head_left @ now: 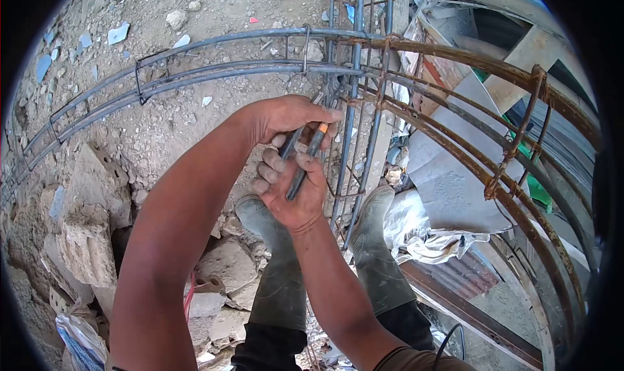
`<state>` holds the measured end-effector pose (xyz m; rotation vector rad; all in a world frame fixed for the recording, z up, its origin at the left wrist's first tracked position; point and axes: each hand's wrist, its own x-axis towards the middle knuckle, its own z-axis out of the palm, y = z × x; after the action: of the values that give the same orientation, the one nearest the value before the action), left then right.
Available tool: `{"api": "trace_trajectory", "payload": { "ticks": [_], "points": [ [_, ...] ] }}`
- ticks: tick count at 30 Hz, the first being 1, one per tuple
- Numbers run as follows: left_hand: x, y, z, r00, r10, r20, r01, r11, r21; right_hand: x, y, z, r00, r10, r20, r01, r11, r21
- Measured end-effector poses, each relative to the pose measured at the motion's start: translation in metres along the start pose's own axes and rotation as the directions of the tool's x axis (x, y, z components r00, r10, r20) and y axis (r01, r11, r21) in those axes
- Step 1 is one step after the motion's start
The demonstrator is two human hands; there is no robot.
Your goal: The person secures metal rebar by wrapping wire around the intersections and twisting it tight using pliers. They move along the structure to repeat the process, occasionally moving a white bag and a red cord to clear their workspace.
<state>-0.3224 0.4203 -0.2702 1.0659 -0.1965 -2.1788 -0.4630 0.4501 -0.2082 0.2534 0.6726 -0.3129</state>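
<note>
A pair of pliers (316, 142) with dark handles and an orange band on one handle slants between my hands. Its metal jaws point up towards the crossing of the steel bars. My left hand (294, 119) is closed around the upper part, near the jaws, with the thumb lying across it. Lower down, my right hand (298, 192) is turned palm up, with its thumb and curled fingers around the handles. Just beyond the jaws, an upright rebar cage (351, 120) meets a curved rebar cage (234, 68), where wire ties and stirrups show.
Rusty curved bars (520, 78) sweep down on the right, over scrap sheets (448, 176) and a white sack (422, 231). Broken concrete blocks (88, 241) lie at left. My boots (374, 260) stand on rubble, either side of the upright cage.
</note>
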Motion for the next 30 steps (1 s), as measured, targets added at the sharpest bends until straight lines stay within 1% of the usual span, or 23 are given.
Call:
{"api": "trace_trajectory", "payload": {
  "ticks": [2, 4, 5, 6, 8, 9, 10, 11, 12, 13, 14, 16, 18, 19, 20, 22, 23, 24, 25, 26, 28, 29, 30],
  "points": [
    [0.005, -0.003, 0.001, 0.998, -0.012, -0.069, 0.015, 0.998, 0.055, -0.003, 0.003, -0.008, 0.997, 0.031, 0.072, -0.035, 0.998, 0.059],
    [-0.002, 0.0, 0.006, 0.984, -0.013, -0.177, 0.05, 0.977, 0.208, -0.001, 0.016, 0.002, 0.872, -0.247, -0.423, 0.035, 0.893, -0.449],
    [-0.006, -0.001, 0.012, 0.932, 0.137, -0.334, 0.095, 0.801, 0.592, 0.017, 0.026, -0.016, 0.711, -0.558, -0.427, -0.052, 0.564, -0.824],
    [-0.004, -0.001, 0.018, 0.853, 0.339, -0.397, 0.205, 0.481, 0.852, 0.017, 0.029, -0.008, 0.714, -0.561, -0.418, -0.047, 0.557, -0.829],
    [0.003, 0.005, 0.017, 0.801, 0.383, -0.459, 0.25, 0.482, 0.84, 0.012, 0.031, 0.005, 0.673, -0.647, -0.359, -0.167, 0.34, -0.925],
    [0.0, 0.013, 0.005, 0.897, 0.227, -0.379, 0.138, 0.671, 0.728, 0.007, 0.038, 0.008, 0.679, -0.667, -0.306, 0.015, 0.429, -0.903],
    [-0.002, 0.013, -0.002, 0.969, 0.084, -0.234, 0.063, 0.827, 0.559, 0.0, 0.028, 0.008, 0.673, -0.672, -0.309, 0.016, 0.431, -0.902],
    [0.0, 0.001, -0.008, 0.981, 0.074, -0.18, -0.035, 0.977, 0.209, -0.008, 0.01, 0.017, 0.826, -0.394, -0.403, 0.041, 0.755, -0.655],
    [0.0, 0.002, -0.008, 0.979, 0.079, -0.186, -0.039, 0.977, 0.21, -0.01, -0.002, 0.027, 0.936, -0.074, -0.345, -0.039, 0.95, -0.309],
    [-0.003, -0.001, -0.002, 0.991, 0.072, -0.112, -0.07, 0.997, 0.024, -0.002, -0.005, 0.039, 0.958, 0.032, -0.284, -0.064, 0.992, -0.104],
    [-0.004, -0.005, 0.002, 0.997, 0.073, -0.029, -0.077, 0.985, -0.157, -0.001, -0.004, 0.025, 0.956, 0.03, -0.29, -0.06, 0.994, -0.093],
    [0.001, -0.006, -0.006, 0.999, 0.055, -0.003, -0.055, 0.991, -0.124, 0.004, -0.007, -0.005, 0.988, 0.067, 0.139, -0.09, 0.982, 0.166],
    [-0.008, 0.002, 0.001, 0.975, 0.032, -0.22, 0.03, 0.961, 0.274, 0.0, -0.003, -0.005, 0.998, 0.051, 0.029, -0.053, 0.995, 0.085],
    [-0.008, 0.008, 0.001, 0.953, 0.122, -0.277, 0.064, 0.812, 0.58, 0.012, 0.009, -0.005, 0.924, -0.184, -0.336, 0.033, 0.913, -0.408],
    [-0.007, 0.013, 0.008, 0.951, 0.128, -0.283, 0.062, 0.813, 0.579, 0.02, 0.018, -0.001, 0.696, -0.533, -0.482, -0.09, 0.6, -0.795],
    [0.0, 0.013, 0.023, 0.862, 0.32, -0.392, 0.23, 0.442, 0.867, 0.014, 0.022, 0.016, 0.724, -0.55, -0.417, -0.023, 0.585, -0.811],
    [0.008, 0.009, 0.009, 0.923, 0.339, -0.183, 0.079, 0.3, 0.951, 0.007, 0.017, 0.023, 0.774, -0.489, -0.401, -0.02, 0.615, -0.788],
    [0.001, 0.009, 0.009, 0.927, 0.333, -0.175, 0.076, 0.29, 0.954, 0.0, 0.013, 0.028, 0.817, -0.432, -0.382, -0.013, 0.649, -0.761],
    [-0.006, 0.009, 0.006, 0.952, 0.226, -0.207, -0.017, 0.713, 0.701, -0.004, 0.001, 0.022, 0.866, -0.297, -0.403, -0.038, 0.764, -0.644],
    [-0.013, 0.011, 0.003, 0.975, 0.12, -0.185, -0.068, 0.962, 0.264, 0.0, -0.006, 0.024, 0.874, -0.284, -0.395, -0.042, 0.764, -0.643],
    [-0.009, 0.01, 0.007, 0.98, 0.061, -0.188, -0.005, 0.959, 0.282, -0.001, -0.013, 0.021, 0.982, 0.069, -0.173, -0.079, 0.996, -0.052],
    [-0.01, 0.007, 0.003, 0.989, 0.056, -0.135, -0.033, 0.986, 0.165, 0.006, -0.004, 0.011, 0.99, 0.074, 0.118, -0.09, 0.986, 0.14],
    [-0.009, 0.004, 0.003, 0.995, 0.059, -0.078, -0.056, 0.998, 0.04, 0.007, -0.003, 0.002, 0.991, 0.077, 0.108, -0.092, 0.986, 0.142]
  ]
}}
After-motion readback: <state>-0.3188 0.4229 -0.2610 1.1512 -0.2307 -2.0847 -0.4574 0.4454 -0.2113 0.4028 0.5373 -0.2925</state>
